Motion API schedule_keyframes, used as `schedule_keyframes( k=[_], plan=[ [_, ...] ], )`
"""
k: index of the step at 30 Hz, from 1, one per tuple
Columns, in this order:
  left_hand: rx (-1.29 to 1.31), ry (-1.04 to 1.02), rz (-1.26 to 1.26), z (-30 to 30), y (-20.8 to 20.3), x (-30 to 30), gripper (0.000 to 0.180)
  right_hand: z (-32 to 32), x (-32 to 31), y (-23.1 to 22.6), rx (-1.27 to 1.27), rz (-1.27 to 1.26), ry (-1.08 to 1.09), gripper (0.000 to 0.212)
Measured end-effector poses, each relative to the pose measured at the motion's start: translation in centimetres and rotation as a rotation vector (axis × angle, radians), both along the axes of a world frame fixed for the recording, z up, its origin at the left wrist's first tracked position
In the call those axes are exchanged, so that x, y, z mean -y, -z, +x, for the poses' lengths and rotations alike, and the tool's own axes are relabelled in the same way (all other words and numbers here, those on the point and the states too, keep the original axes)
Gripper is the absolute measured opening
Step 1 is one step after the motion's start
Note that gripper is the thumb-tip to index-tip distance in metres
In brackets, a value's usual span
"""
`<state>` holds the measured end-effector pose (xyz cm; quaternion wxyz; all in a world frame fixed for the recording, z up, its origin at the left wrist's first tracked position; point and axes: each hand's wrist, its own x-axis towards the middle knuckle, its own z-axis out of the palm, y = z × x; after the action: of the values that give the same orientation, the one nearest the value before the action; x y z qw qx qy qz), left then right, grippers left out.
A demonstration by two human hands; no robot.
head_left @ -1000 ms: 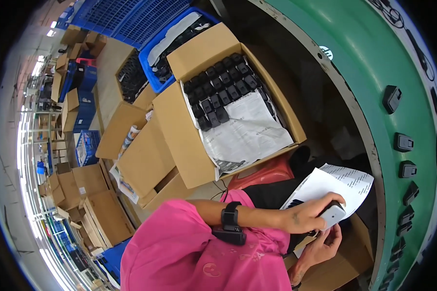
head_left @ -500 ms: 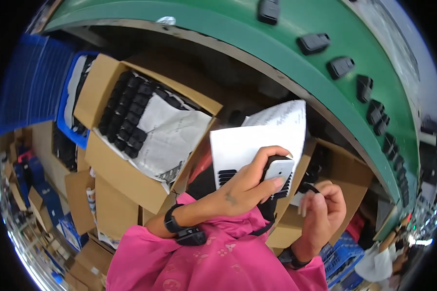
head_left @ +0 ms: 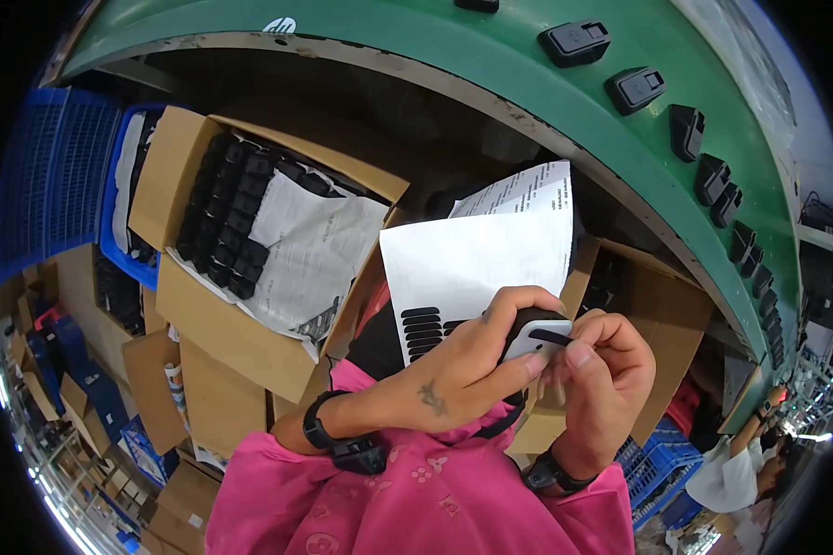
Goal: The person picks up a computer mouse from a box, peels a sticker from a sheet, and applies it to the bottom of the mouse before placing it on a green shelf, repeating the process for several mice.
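My left hand (head_left: 467, 370) is closed around a small black device with a pale grey face (head_left: 525, 342), which is turned upward. Between the thumb and fingers of my right hand (head_left: 609, 375), one end of a narrow black strip (head_left: 551, 337) is pinched. The strip lies over the grey face; whether it is stuck down I cannot tell. Beneath my hands, over my lap, rests a white sheet (head_left: 477, 259) carrying rows of black strips (head_left: 422, 326). My left hand covers part of those rows.
Black devices (head_left: 576, 42) line the curved green bench (head_left: 491, 69). At left, an opened cardboard box (head_left: 236, 328) contains black pieces and paper; another cardboard box (head_left: 666, 314) stands at right. Blue baskets (head_left: 662, 472) and a person in white (head_left: 727, 481) are farther right.
My right hand has moved left and brought the black strip from beside the device onto its grey face. My left hand still grips the device. The whole view has shifted slightly.
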<state>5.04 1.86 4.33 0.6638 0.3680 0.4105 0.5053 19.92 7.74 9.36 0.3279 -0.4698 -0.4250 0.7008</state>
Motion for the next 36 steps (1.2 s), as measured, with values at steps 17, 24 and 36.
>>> schedule_keyframes(
  k=[17, 24, 36],
  plan=[
    [-0.142, 0.039, 0.002, -0.3, -0.6, -0.1, 0.044, -0.1, 0.5, 0.7, 0.051, 0.048, 0.022, 0.006],
    [-0.163, 0.058, -0.001, -0.1, -0.9, 0.1, 0.046, -0.1, 0.7, 0.6, 0.078, 0.055, 0.054, 0.005],
    [0.126, -0.019, -0.209, -0.2, -0.8, 0.5, 0.045, 1.8, 1.7, 3.1, 0.441, 0.211, -0.145, 0.012]
  ],
)
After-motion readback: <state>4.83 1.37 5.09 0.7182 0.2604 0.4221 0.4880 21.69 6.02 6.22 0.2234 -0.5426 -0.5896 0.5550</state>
